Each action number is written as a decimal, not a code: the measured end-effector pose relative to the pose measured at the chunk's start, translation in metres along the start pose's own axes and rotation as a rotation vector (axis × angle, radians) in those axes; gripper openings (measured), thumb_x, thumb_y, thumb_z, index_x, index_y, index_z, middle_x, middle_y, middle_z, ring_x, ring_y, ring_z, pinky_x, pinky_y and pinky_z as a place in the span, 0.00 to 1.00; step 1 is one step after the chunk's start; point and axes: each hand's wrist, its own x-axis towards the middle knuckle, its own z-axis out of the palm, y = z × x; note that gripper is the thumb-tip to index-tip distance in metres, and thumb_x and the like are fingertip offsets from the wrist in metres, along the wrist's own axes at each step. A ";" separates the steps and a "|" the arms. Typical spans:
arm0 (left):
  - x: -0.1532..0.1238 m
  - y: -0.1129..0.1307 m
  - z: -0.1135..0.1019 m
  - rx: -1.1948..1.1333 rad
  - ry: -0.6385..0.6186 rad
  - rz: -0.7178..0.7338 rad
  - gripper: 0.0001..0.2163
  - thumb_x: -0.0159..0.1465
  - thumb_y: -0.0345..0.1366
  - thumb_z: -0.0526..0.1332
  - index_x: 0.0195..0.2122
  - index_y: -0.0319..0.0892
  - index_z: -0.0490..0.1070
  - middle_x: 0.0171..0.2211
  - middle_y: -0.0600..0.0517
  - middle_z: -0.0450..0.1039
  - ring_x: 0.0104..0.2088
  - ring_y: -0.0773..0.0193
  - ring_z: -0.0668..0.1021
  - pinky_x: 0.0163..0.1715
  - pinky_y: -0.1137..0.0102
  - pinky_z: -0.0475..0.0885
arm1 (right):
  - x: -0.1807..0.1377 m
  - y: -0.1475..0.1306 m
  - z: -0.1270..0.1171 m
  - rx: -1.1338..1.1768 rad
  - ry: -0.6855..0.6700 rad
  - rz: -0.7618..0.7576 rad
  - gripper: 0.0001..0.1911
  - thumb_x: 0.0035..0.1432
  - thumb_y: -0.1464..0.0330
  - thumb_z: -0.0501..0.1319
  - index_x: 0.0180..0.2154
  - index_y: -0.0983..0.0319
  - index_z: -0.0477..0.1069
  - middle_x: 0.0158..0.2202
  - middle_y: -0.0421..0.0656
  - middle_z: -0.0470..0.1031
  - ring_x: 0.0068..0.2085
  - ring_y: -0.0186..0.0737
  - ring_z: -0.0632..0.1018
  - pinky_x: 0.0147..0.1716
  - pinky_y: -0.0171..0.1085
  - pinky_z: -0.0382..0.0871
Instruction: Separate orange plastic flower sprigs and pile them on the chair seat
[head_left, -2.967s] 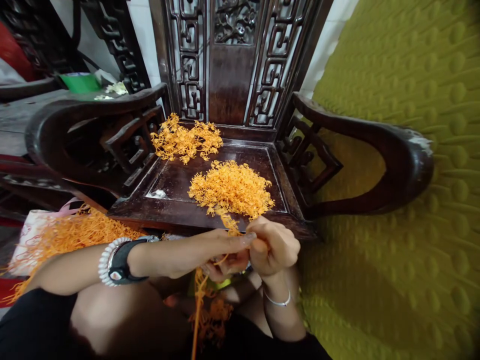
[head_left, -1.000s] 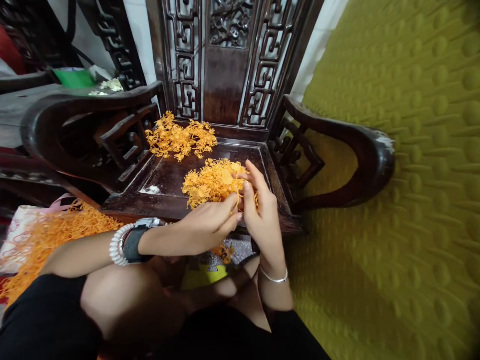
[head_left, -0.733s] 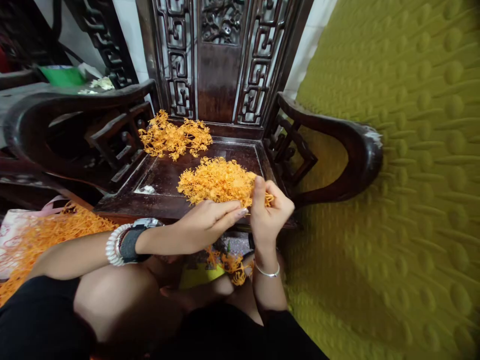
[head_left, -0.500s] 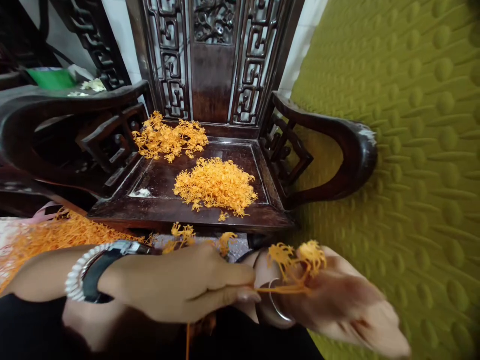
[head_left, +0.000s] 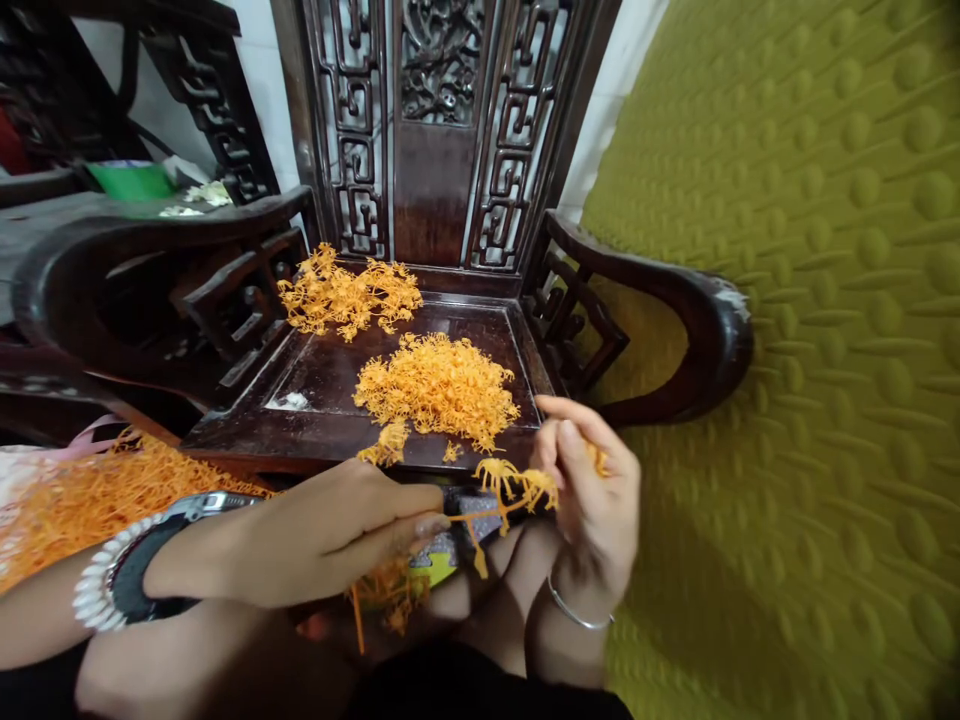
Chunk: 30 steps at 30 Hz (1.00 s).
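My left hand point(head_left: 322, 540) is closed, thumb against fingers, on a thin orange plastic flower sprig point(head_left: 504, 500). The sprig's stalk sticks out to the right and its spidery flower heads reach my right hand point(head_left: 592, 490). That hand is curled shut, with a bit of orange plastic showing between its fingers. More orange pieces point(head_left: 394, 590) hang below my left hand, and another head point(head_left: 390, 442) shows above it. On the chair seat point(head_left: 330, 385) lie a dense pile of orange flower heads point(head_left: 439, 385) and a looser pile of sprigs point(head_left: 349, 290) behind it.
A large heap of orange stalks point(head_left: 97, 500) lies at the lower left beside a pink strap point(head_left: 86, 440). Curved wooden armrests point(head_left: 720, 330) flank the seat. Yellow-green textured padding point(head_left: 825, 300) covers the right side. A green bowl point(head_left: 131, 180) stands at the far left.
My right hand has swung from the lower right, palm turned up, to near the seat's front right corner and is now curled. My left hand has shifted left, still gripping the sprig.
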 end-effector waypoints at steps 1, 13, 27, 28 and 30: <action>-0.001 -0.001 -0.001 0.013 0.018 0.001 0.16 0.72 0.41 0.42 0.32 0.42 0.62 0.24 0.56 0.64 0.24 0.70 0.66 0.25 0.76 0.60 | 0.000 0.006 0.002 0.025 -0.033 0.050 0.11 0.62 0.62 0.59 0.41 0.58 0.76 0.19 0.34 0.55 0.19 0.25 0.57 0.17 0.28 0.51; -0.009 -0.019 -0.012 0.094 -0.055 -0.110 0.15 0.72 0.38 0.43 0.33 0.40 0.65 0.25 0.55 0.68 0.23 0.71 0.68 0.26 0.74 0.59 | 0.010 0.025 0.012 0.195 -0.809 0.692 0.38 0.59 0.41 0.44 0.36 0.68 0.75 0.15 0.34 0.54 0.15 0.26 0.53 0.13 0.30 0.48; -0.018 -0.030 0.000 0.181 -0.137 -0.070 0.14 0.72 0.37 0.43 0.32 0.42 0.63 0.23 0.55 0.66 0.21 0.70 0.65 0.22 0.72 0.56 | -0.007 0.034 0.002 -0.013 -0.919 0.624 0.23 0.62 0.53 0.54 0.22 0.62 0.60 0.14 0.32 0.57 0.13 0.23 0.57 0.11 0.26 0.48; -0.019 -0.029 0.005 0.199 -0.150 -0.012 0.14 0.72 0.36 0.44 0.31 0.42 0.62 0.23 0.55 0.66 0.20 0.69 0.65 0.21 0.72 0.55 | -0.013 0.030 -0.001 -0.001 -0.911 0.657 0.24 0.61 0.53 0.54 0.21 0.62 0.60 0.13 0.33 0.57 0.13 0.23 0.57 0.11 0.26 0.47; -0.026 -0.026 0.013 0.220 -0.140 0.061 0.11 0.70 0.35 0.47 0.31 0.42 0.62 0.23 0.54 0.68 0.20 0.68 0.66 0.20 0.70 0.56 | -0.024 0.023 -0.007 0.013 -0.884 0.679 0.24 0.62 0.53 0.54 0.20 0.62 0.60 0.13 0.33 0.57 0.13 0.24 0.56 0.11 0.27 0.45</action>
